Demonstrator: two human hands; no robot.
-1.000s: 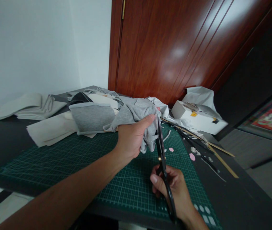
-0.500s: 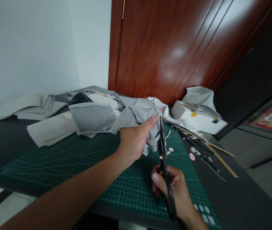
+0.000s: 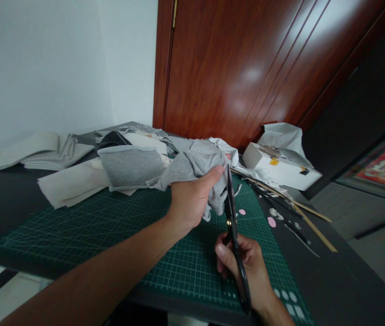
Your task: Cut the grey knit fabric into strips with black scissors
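My left hand (image 3: 192,199) grips a bunched piece of grey fabric (image 3: 199,158), thumb on top, holding it above the green cutting mat (image 3: 158,267). Part of the fabric hangs below the fingers. In my right hand (image 3: 243,260) are black scissors (image 3: 232,222), their handles held and their blades pointing away from me. The blade tips lie at the right edge of the fabric, close to my left thumb, and look nearly closed. A flat grey fabric piece (image 3: 133,167) lies just left of the bunched fabric.
Folded pale cloth (image 3: 53,151) and flat off-white pieces (image 3: 77,181) lie at the left. A white box (image 3: 280,165) stands at the back right. Wooden strips (image 3: 316,228), pink scraps (image 3: 271,222) and other offcuts lie on the right. A reddish wooden door (image 3: 233,68) rises behind.
Both hands have shifted very slightly to the right, with the fabric and scissors. A thin strip hanging beside the blades now shows less. The grips are unchanged.
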